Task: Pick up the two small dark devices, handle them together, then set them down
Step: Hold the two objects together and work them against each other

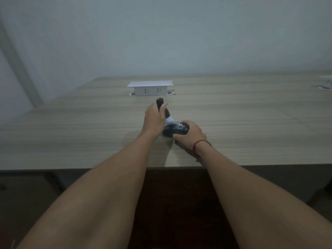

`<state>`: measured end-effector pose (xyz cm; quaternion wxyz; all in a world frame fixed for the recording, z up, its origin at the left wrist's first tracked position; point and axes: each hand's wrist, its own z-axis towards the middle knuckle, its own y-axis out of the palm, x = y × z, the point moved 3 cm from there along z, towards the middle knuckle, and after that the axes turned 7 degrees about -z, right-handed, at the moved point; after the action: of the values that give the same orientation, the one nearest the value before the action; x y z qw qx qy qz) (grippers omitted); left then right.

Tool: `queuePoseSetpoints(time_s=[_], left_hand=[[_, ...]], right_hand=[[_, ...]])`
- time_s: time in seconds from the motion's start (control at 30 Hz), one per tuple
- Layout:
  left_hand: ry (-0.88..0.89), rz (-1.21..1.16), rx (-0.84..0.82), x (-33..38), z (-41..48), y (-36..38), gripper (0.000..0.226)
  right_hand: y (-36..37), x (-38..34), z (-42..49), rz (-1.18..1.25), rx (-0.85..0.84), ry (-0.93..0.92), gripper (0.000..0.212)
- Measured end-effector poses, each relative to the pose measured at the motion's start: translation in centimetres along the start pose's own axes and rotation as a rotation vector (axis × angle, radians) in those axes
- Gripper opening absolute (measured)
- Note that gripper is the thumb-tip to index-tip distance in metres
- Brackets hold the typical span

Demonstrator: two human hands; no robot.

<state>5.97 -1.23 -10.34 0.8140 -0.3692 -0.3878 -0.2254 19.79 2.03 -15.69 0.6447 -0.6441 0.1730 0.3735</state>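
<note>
1. Here, seen from the head camera: left hand curled around a slim dark device, rounded tip poking out above the fingers toward 12 o'clock, held upright just above the counter.
2. Just below that grip, a dark lower part with a pale bluish-white patch showing; unclear whether part of the same device.
3. At 4 o'clock from the left hand, right hand wrapped around a second dark device, mouse-like and glossy, low on the counter, fingers over its right side and thumb near its front edge.
4. Touching or nearly touching, the two devices, the pale patch meeting the top of the mouse-like one; exact contact hard to tell.
5. Around the right wrist, a thin red string bracelet.
6. Farther off at 12 o'clock, well apart from both hands, a white pop-up socket box with two outlets facing the camera, lid raised.
7. Beyond, a plain pale wall.
</note>
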Motion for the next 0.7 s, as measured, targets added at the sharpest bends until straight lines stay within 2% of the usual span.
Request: queuePoseSetpoints(time_s=[0.1,0.2,0.3,0.47,0.6,0.7], left_hand=[[-0.028,0.075,-0.015,-0.5,-0.6,0.5,0.036],[-0.012,0.161,0.028,-0.5,-0.3,0.0,0.033],[0.036,0.083,0.052,-0.3,0.2,-0.2,0.029],[-0.056,0.176,0.015,-1.7,0.0,-0.3,0.033],[0.015,0.020,0.097,-0.9,0.1,-0.5,0.029],[-0.019,0.071,0.057,-1.1,-0.7,0.1,0.029]], right_hand=[[0.2,0.0,0.0,-0.027,0.036,-0.025,0.076],[0.1,0.3,0.4,-0.023,0.034,-0.027,0.071],[0.0,0.5,0.7,0.011,0.022,-0.029,0.071],[0.3,0.8,0.6,0.081,0.028,-0.012,0.067],[0.1,0.8,0.8,0.083,0.032,-0.027,0.064],[0.0,0.9,0.8,0.088,0.021,-0.036,0.064]])
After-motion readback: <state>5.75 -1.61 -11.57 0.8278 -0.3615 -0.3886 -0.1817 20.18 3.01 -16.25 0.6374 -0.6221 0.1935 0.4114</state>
